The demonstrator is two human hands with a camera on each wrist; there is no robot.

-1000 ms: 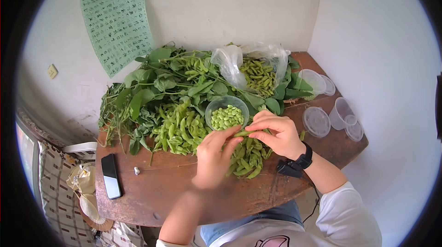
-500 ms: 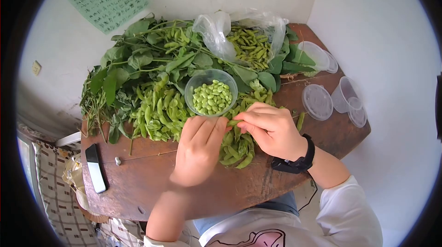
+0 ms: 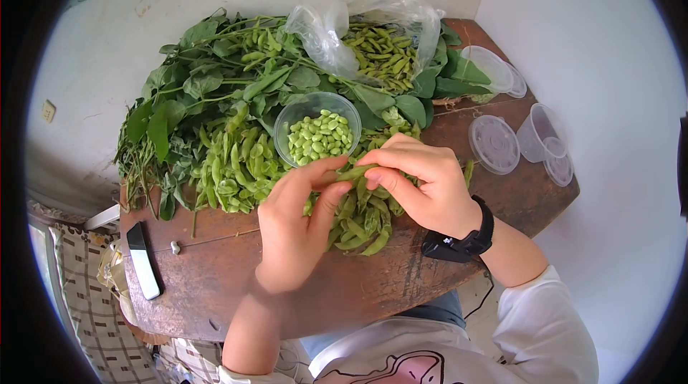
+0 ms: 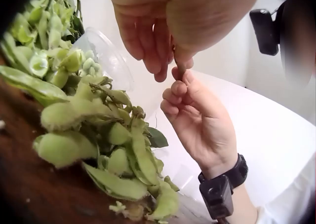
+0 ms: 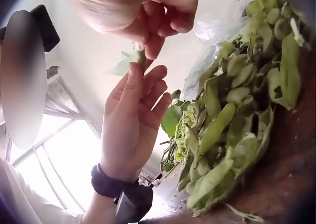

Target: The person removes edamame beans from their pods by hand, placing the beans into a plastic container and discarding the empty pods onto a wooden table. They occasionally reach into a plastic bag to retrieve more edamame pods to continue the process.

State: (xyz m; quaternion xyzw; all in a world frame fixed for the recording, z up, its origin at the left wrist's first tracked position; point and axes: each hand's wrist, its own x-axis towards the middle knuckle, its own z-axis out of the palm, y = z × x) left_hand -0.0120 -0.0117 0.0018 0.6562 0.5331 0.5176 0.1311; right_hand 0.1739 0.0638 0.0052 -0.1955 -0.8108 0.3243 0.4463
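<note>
One green pod (image 3: 352, 173) is held between both hands, just in front of a clear round bowl (image 3: 280, 142) of shelled beans (image 3: 319, 136). The right hand (image 3: 423, 182) pinches the pod's right end between thumb and fingers. At the other end, the left hand (image 3: 292, 216) grips it, thumb apart from the curved fingers in the head view. In the right wrist view the pod (image 5: 141, 59) spans from one hand's fingertips to the other's. Beneath the hands lies a heap of pods (image 3: 364, 223); more pods (image 3: 236, 162) are heaped left of the bowl.
Leafy stalks (image 3: 204, 83) cover the back of the wooden table (image 3: 208, 276). A plastic bag (image 3: 330, 40) with pods stands behind the bowl. Clear lids (image 3: 494, 145) and an empty tub (image 3: 532, 135) are at right. A phone (image 3: 144, 261) and a small white object (image 3: 175, 248) lie at left.
The head view has shifted, bringing the table and bowl higher and further left. The left thumb now shows apart from its fingers; both hands still hold a pod.
</note>
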